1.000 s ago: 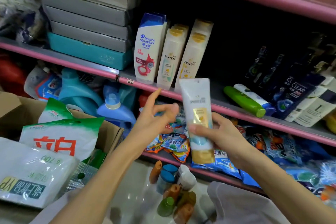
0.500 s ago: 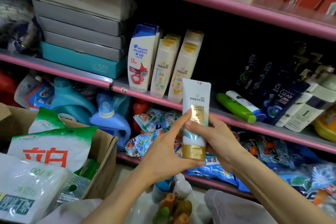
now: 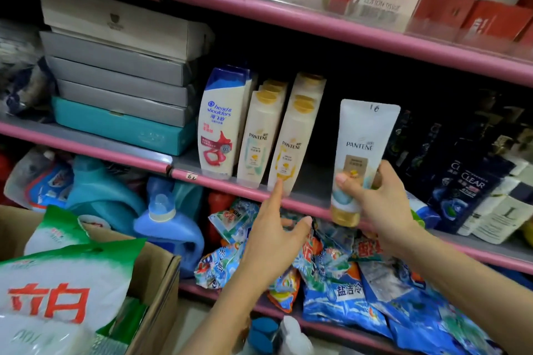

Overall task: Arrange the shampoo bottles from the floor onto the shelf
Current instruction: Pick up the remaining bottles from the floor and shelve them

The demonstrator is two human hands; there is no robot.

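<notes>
My right hand (image 3: 377,204) grips the Pantene tube (image 3: 364,150) low on its body, cap down, at the front edge of the shelf (image 3: 311,181). It looks light, soft-walled and slick, so I'd keep that low hold. Left hand (image 3: 277,236) is open, forefinger touching the nearest Pantene bottle (image 3: 291,144).

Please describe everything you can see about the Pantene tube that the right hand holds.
The tube is white, soft-looking plastic with a flat crimped top end and a gold cap at the bottom, so it stands cap-down, nearly upright. "PANTENE" is printed on it above a gold label panel, with pale blue lower down; "16" is handwritten near the top. The right hand grips its lower half, thumb on the front. It is held in front of the shelf gap, right of the Pantene bottles, touching nothing else.
</notes>
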